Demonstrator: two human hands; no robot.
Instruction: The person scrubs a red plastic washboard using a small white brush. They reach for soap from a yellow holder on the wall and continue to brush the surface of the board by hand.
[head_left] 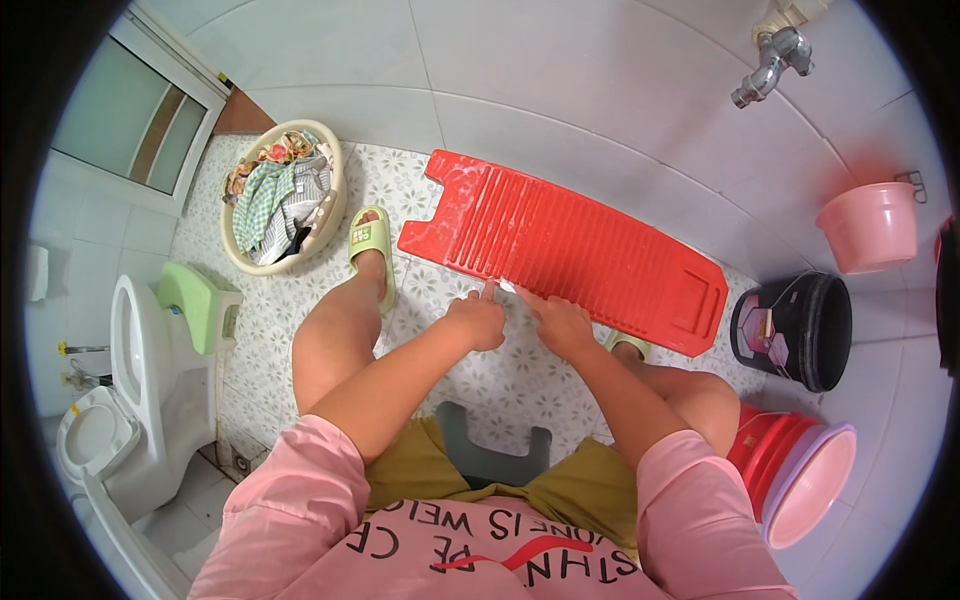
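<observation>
A red ribbed washboard (565, 245) lies across the tiled floor in front of me, with wet, whitish suds on its left part. Close to its near edge my left hand (478, 318) is closed, fingers curled and the index finger pointing forward. My right hand (560, 325) is beside it, also closed, with its index finger reaching toward the left hand. Between the two fingertips shows a small white thing (506, 286), too small to name. Whatever else the curled fingers hold is hidden.
A cream basin (336, 205) of clothes stands at the far left. Left are a green stool (190, 305) and a toilet (130, 335). On the right are a black bucket (825, 330), a pink bucket (870, 228) on the wall and stacked red buckets (765, 450). A tap (770, 70) juts out above.
</observation>
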